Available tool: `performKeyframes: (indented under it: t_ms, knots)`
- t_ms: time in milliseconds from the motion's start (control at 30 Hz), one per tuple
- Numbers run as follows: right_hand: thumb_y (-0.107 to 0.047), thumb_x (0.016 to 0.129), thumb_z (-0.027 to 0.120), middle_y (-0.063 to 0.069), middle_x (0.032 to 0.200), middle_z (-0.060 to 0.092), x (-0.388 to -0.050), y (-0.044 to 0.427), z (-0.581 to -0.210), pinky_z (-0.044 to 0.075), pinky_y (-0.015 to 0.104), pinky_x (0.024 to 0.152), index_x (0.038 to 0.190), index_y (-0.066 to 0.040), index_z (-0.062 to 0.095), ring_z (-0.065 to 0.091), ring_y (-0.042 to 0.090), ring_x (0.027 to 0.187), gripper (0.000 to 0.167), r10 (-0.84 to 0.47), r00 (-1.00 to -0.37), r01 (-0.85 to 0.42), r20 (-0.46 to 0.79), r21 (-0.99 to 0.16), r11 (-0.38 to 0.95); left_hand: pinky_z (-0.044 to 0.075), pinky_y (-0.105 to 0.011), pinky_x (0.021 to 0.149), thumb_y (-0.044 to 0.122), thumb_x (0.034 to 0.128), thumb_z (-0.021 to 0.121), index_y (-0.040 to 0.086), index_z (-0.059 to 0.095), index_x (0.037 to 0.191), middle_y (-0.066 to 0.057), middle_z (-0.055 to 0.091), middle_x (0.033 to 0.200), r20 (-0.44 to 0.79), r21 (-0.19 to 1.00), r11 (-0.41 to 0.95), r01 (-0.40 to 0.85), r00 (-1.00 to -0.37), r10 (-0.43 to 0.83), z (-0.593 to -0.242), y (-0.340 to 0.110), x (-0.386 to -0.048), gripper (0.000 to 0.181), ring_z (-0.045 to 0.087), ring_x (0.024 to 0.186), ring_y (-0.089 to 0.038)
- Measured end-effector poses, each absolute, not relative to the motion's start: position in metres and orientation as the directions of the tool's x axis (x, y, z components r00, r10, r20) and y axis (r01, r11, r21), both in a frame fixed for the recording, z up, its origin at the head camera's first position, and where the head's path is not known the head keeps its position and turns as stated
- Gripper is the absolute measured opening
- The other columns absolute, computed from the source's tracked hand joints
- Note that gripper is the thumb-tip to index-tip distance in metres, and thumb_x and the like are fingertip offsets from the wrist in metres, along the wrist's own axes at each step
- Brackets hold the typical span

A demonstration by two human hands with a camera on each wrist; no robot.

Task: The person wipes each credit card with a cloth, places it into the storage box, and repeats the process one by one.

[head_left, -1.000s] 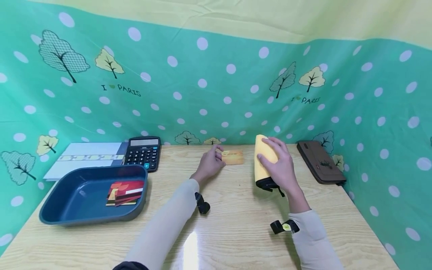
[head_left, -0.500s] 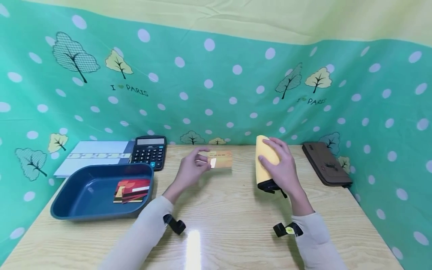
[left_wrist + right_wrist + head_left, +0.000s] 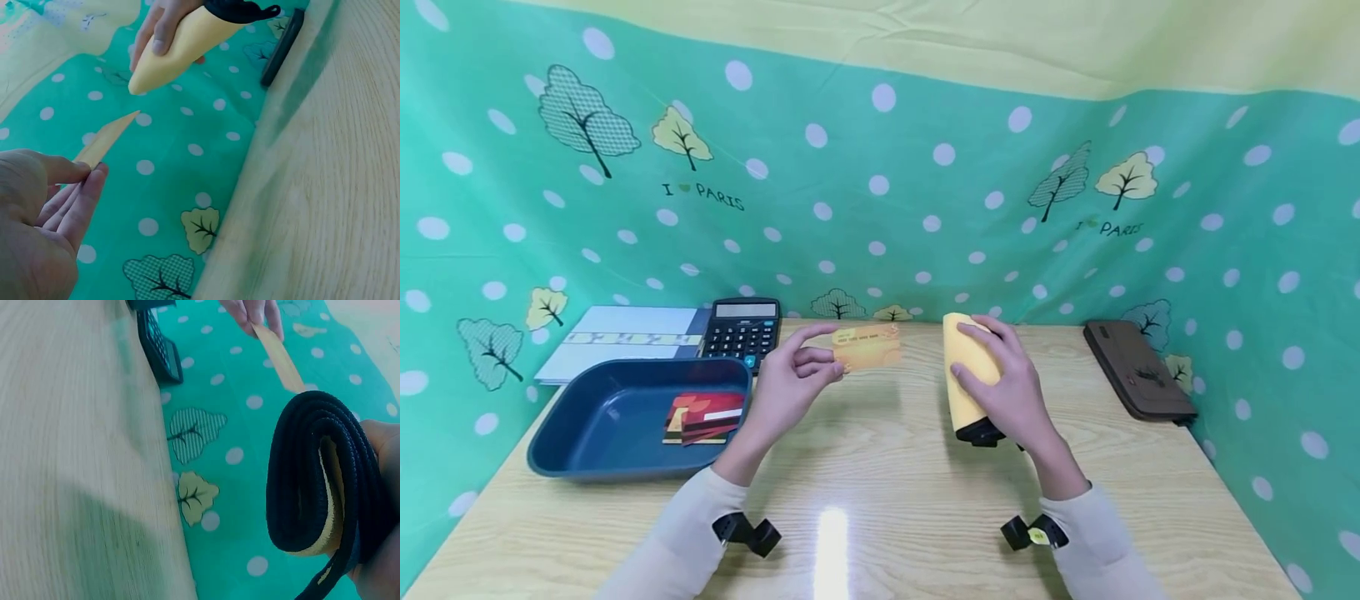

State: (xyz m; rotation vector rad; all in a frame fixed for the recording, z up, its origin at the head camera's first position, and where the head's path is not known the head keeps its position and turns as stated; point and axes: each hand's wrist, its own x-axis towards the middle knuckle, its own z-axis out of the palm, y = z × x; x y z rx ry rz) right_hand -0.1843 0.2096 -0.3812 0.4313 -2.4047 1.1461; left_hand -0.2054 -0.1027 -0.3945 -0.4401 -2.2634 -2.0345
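Observation:
An orange-gold bank card [image 3: 868, 347] is pinched at its left edge by my left hand [image 3: 793, 375], held above the table. In the left wrist view the card [image 3: 106, 139] appears nearly edge-on between thumb and fingertips. My right hand [image 3: 1011, 383] grips a rolled yellow cloth [image 3: 967, 367] with a dark edge, also raised off the table. From the right wrist view, the roll's dark layered end [image 3: 312, 481] and a dangling loop show. Card and cloth roll are apart in the head view.
A blue bin [image 3: 587, 433] holding several red and gold cards [image 3: 703, 419] stands at the left. Behind it are a black calculator [image 3: 741, 332] and a pale folder [image 3: 625, 337]. A brown zipped case [image 3: 1138, 371] lies at the right, near the polka-dot curtain [image 3: 880, 167].
My left hand has lifted the card off the table and brought it left and nearer. The right hand has shifted slightly, still gripping the cloth roll. The head view has turned a little left.

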Motion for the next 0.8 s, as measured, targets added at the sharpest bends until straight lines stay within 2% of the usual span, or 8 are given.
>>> performKeyframes:
  t_ms: [100,433,600,800]
  knots:
    - [-0.013,0.089,0.081,0.004,0.153,0.051,-0.181,0.203,-0.381,0.052,0.027,0.083,0.141,-0.021,0.064,0.058,0.027,0.128,0.055,-0.113,-0.839,-0.483,0.533,-0.631,0.607,0.066,-0.030,0.083,0.002,0.0933,0.074,0.012,0.059,0.143,-0.024,0.075,0.104,0.246,0.962,0.083,0.262,-0.956,0.161,-0.396,-0.103,-0.204,0.053,0.079,0.093,-0.029]
    - [-0.013,0.087,0.083,0.002,0.153,0.051,-0.174,0.183,-0.384,0.054,0.031,0.080,0.139,-0.023,0.065,0.057,0.026,0.132,0.056,-0.165,-0.818,-0.526,0.551,-0.599,0.603,0.066,-0.028,0.081,0.002,0.0927,0.074,0.014,0.061,0.141,-0.022,0.076,0.106,0.248,0.961,0.086,0.264,-0.955,0.163,-0.399,-0.098,-0.202,0.051,0.078,0.093,-0.034]
    - [-0.014,0.087,0.083,0.003,0.153,0.051,-0.173,0.177,-0.386,0.055,0.034,0.081,0.139,-0.022,0.066,0.060,0.025,0.129,0.056,-0.184,-0.816,-0.535,0.548,-0.595,0.600,0.066,-0.027,0.080,0.001,0.0922,0.074,0.013,0.061,0.140,-0.022,0.076,0.105,0.232,0.964,0.089,0.249,-0.958,0.167,-0.401,-0.096,-0.201,0.051,0.079,0.091,-0.028]
    - [-0.014,0.086,0.083,0.003,0.152,0.052,-0.173,0.174,-0.390,0.056,0.042,0.087,0.138,-0.022,0.066,0.058,0.026,0.132,0.056,-0.194,-0.816,-0.536,0.544,-0.589,0.604,0.067,-0.029,0.080,-0.001,0.0917,0.074,0.015,0.062,0.139,-0.022,0.077,0.104,0.224,0.967,0.083,0.241,-0.958,0.176,-0.405,-0.092,-0.200,0.051,0.079,0.088,-0.021]
